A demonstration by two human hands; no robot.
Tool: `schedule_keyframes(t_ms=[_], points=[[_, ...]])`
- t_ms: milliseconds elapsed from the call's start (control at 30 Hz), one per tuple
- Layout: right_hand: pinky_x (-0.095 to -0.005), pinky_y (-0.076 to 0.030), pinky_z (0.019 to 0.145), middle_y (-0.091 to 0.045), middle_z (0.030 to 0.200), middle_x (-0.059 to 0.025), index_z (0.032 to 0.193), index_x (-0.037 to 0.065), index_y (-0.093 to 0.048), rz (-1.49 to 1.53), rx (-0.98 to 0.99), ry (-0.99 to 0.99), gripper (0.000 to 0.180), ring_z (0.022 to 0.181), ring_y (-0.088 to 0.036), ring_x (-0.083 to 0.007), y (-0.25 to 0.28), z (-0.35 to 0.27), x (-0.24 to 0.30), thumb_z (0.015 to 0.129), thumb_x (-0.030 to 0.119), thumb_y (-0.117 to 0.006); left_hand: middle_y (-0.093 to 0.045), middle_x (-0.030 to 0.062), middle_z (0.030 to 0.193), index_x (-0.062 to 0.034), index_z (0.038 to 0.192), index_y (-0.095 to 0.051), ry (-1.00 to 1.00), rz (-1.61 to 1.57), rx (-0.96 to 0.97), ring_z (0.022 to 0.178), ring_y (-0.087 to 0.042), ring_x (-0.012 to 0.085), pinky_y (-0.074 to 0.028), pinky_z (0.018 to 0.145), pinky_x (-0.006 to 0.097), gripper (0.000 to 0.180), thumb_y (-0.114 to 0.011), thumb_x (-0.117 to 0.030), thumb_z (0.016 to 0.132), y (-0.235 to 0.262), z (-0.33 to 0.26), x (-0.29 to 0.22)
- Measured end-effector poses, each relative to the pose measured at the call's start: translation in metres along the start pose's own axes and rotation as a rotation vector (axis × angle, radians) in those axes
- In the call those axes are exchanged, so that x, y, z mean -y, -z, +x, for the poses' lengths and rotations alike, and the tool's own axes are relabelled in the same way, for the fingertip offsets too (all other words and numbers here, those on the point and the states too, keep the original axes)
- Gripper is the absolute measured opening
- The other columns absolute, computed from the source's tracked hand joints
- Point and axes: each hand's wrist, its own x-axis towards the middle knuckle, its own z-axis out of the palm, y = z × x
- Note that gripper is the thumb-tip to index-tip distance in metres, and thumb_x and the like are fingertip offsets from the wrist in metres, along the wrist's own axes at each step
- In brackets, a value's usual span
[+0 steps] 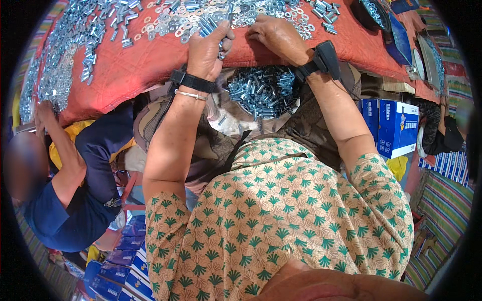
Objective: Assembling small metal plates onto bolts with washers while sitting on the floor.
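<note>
Sleeves of bright metal, short, smooth and tubular, lie scattered over a red, quilted-looking cloth, glinting blue-silver among flat, ring-shaped washers, some of a duller, coppery tint. The left hand is closed, its fingers curled round a fanned bunch of slim metal cylinders that stick out past the thumb, above the cloth's near edge. The right hand is half closed, palm down, its fingers bent toward the cloth beside more washers; its fingertips are partly hidden, so I cannot tell whether it grips anything. Below that edge, between the person's knees, a round basin is heaped with loose metal cylinders lying at all angles. At the upper right a black, curved bowl holds small shiny pieces, with a smooth blue tray just beside it. Blue-and-white cardboard boxes stand lower on the right; what is in them cannot be seen. At the far left, a co-worker's hand is beside a pale heap of small metal parts.
</note>
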Motion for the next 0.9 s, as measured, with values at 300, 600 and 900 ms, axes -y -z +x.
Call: schedule_keyframes(t_ms=[300,600,900], points=[[-0.0304,-0.051,0.060,-0.067,0.074,-0.0127,0.089,0.001,-0.064,0.554,-0.408,-0.401,0.014,0.067,-0.066,-0.0211,0.017,0.009,-0.003,0.086,0.015,-0.064,-0.060,0.0035,0.068,-0.0052,0.094,-0.058,0.081,0.080,0.088,0.046,-0.048,0.0074,-0.034,0.040,0.018,0.011,-0.065,-0.012,0.088,-0.006,-0.004,0.007],[-0.0303,-0.049,0.058,-0.064,0.077,-0.0108,0.089,0.002,-0.062,0.317,-0.498,-0.160,0.008,0.066,-0.064,-0.0204,0.015,0.011,0.022,0.086,0.009,-0.064,-0.061,0.0050,0.071,-0.0038,0.100,-0.058,0.181,0.058,0.098,0.049,-0.051,0.0081,-0.037,0.041,0.018,0.016,-0.066,-0.009,0.087,-0.012,-0.007,0.015],[-0.0347,-0.050,0.060,-0.060,0.081,-0.0121,0.093,0.003,-0.059,0.069,-0.543,0.016,0.009,0.071,-0.062,-0.0296,0.016,0.005,0.025,0.084,0.004,-0.062,-0.061,0.0045,0.069,-0.0054,0.097,-0.058,0.133,0.025,0.088,0.048,-0.049,0.0084,-0.035,0.042,0.019,0.014,-0.067,-0.010,0.087,-0.021,-0.008,0.016]])
